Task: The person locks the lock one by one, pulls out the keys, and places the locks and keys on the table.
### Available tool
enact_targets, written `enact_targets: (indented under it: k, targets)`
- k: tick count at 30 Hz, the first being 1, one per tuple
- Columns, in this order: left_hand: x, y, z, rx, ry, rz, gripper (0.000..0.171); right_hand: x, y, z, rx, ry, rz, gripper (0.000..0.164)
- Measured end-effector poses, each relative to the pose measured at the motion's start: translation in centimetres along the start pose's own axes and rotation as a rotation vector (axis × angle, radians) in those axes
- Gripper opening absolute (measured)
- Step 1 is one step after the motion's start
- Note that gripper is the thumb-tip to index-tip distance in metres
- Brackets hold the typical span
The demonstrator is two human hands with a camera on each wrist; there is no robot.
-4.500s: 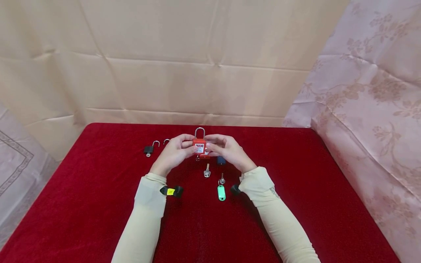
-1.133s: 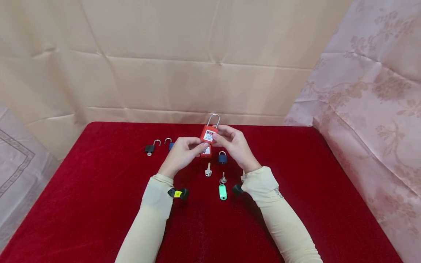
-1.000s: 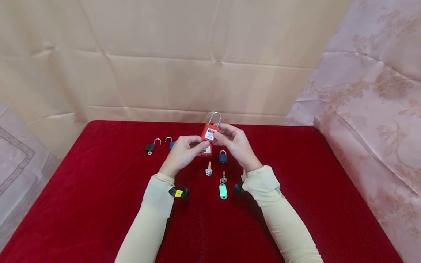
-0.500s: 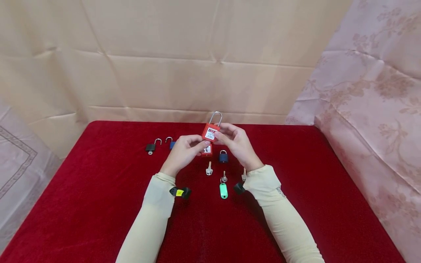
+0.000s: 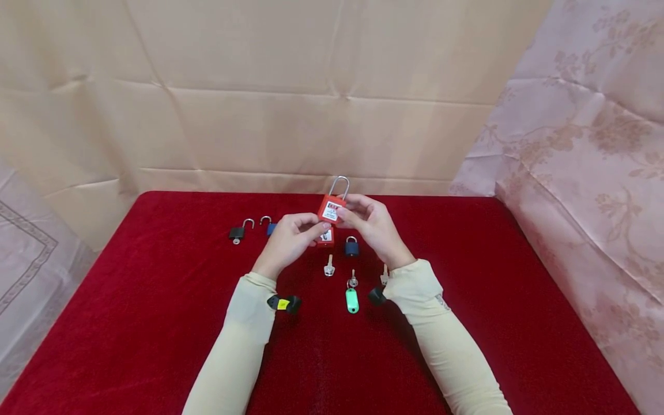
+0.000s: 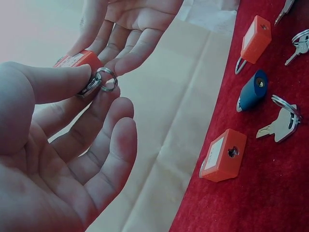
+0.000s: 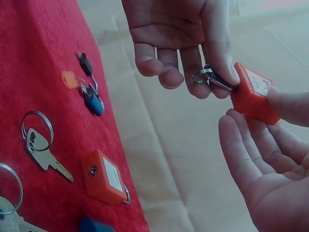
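Raised above the table is a red padlock [image 5: 332,207] with a white label and a long steel shackle, tilted to the right. My right hand [image 5: 376,230] holds its body between thumb and fingers. Below it, my left hand [image 5: 290,239] pinches a key [image 7: 221,83] at the padlock's base; a small split ring [image 6: 108,79] hangs from this key. How deep the key sits in the keyhole I cannot tell. Behind the left thumb, another red padlock [image 5: 325,237] lies on the table, partly hidden in the head view.
A dark blue padlock [image 5: 351,248] lies right of centre. Nearer are loose keys [image 5: 329,268], one with a green tag [image 5: 352,301]. At left are a black padlock [image 5: 236,233] and a blue padlock [image 5: 271,229], shackles released. Red cloth [image 5: 171,323] covers the table.
Since the earliest frame, the padlock has moved right and up and tilted. My left hand has shifted from its side to its base. Over the last second hardly anything differs.
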State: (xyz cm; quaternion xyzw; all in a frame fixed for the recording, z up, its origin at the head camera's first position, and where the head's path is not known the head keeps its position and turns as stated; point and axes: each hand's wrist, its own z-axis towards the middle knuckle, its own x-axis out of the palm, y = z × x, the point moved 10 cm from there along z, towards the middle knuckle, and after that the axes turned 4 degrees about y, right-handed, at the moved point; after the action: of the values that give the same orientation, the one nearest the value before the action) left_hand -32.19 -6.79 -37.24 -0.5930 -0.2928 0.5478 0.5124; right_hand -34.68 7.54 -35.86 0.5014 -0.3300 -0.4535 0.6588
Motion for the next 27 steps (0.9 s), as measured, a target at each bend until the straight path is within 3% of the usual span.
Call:
enact_targets:
  k: [8,14,20,27]
  targets:
    - [0.0,-0.3,0.0,0.019,-0.014,0.023,0.023,0.0,0.0,-0.1,0.0,-0.032,0.004,0.039]
    - [-0.8,-0.1,-0.6,0.008,-0.034,0.017,0.019,1.1,-0.3,0.2,0.006,-0.003,0.017,0.039]
    - [-0.3,0.0,-0.3,0.007,-0.009,-0.011,0.026,0.6,0.3,0.1,-0.019,-0.026,-0.003,0.037]
    - [-0.4,-1.8,-0.2,0.134,-0.111,0.113,0.022,-0.2,1.3,-0.3,-0.074,-0.072,0.01,0.037]
